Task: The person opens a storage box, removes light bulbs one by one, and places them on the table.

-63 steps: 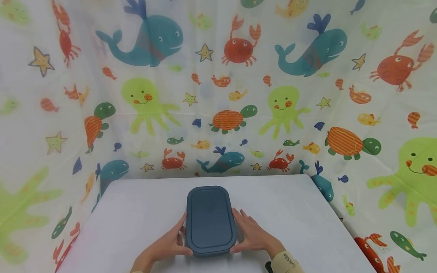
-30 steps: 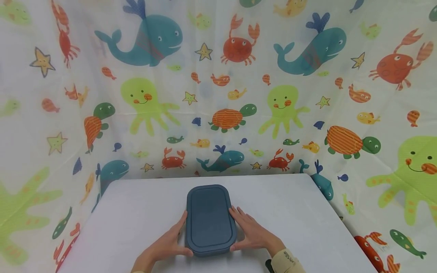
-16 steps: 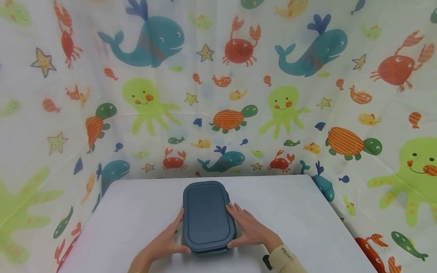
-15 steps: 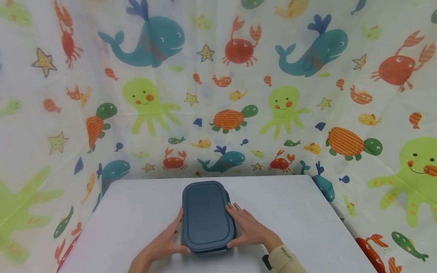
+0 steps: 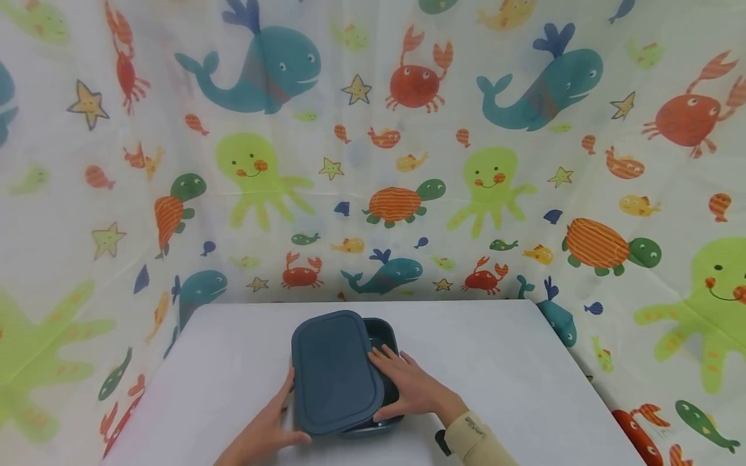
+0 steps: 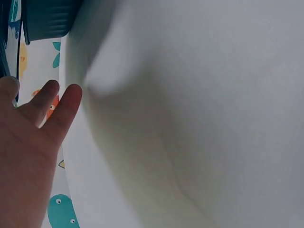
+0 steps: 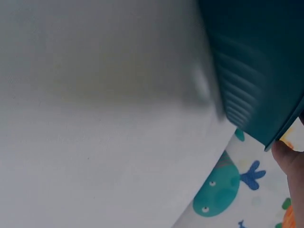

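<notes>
Holding the hands apart, either side of the box [image 7: 259,66]: touching the left edge of the lid [image 5: 335,369] with the left hand [image 5: 265,424] and the right edge with the right hand [image 5: 410,388], stretching the fingers of both out rather than curling them. Seeing the lid lying askew over the box, overhanging its left side and baring its right; not managing to tell whether resting or raised. Probably needing light, even pressure, holding the lid level and avoiding dragging the box across the desk [image 5: 478,362] beneath. Facing printed cloth [image 5: 355,226] beyond the box.
</notes>
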